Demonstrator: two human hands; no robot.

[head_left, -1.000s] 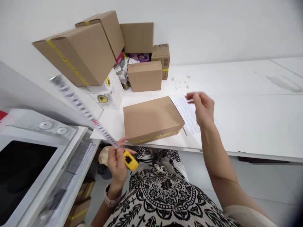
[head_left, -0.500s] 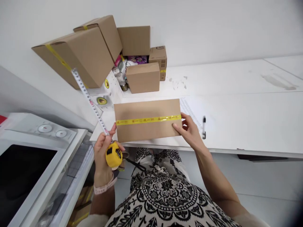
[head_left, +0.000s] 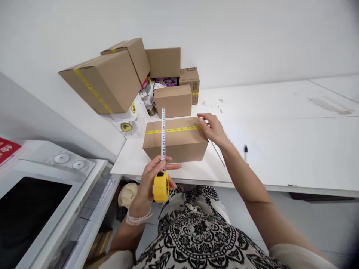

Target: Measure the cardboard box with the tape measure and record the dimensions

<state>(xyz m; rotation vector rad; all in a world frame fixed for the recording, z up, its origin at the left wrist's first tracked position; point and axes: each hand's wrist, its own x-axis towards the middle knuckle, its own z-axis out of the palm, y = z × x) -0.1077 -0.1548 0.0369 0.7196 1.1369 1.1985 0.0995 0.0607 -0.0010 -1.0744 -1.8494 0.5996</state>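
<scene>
A brown cardboard box point(head_left: 179, 144) with a yellow tape strip across its top sits near the front edge of the white table point(head_left: 280, 142). My left hand point(head_left: 151, 179) grips a yellow tape measure point(head_left: 160, 186) just in front of the box. Its white blade point(head_left: 163, 130) runs straight up over the box's top. My right hand point(head_left: 213, 129) rests on the box's far right top edge, fingers spread and touching the cardboard.
Several cardboard boxes point(head_left: 106, 84) are piled at the table's back left against the wall, with a smaller box point(head_left: 173, 100) behind the taped one. A printed sheet and a pen point(head_left: 245, 151) lie right of the box. A white machine point(head_left: 42, 194) stands at my left.
The box was turned and set down flat with its taped face up. My left hand swung the tape measure from the left to the box's front, blade now extended across the top. My right hand shifted to the far corner.
</scene>
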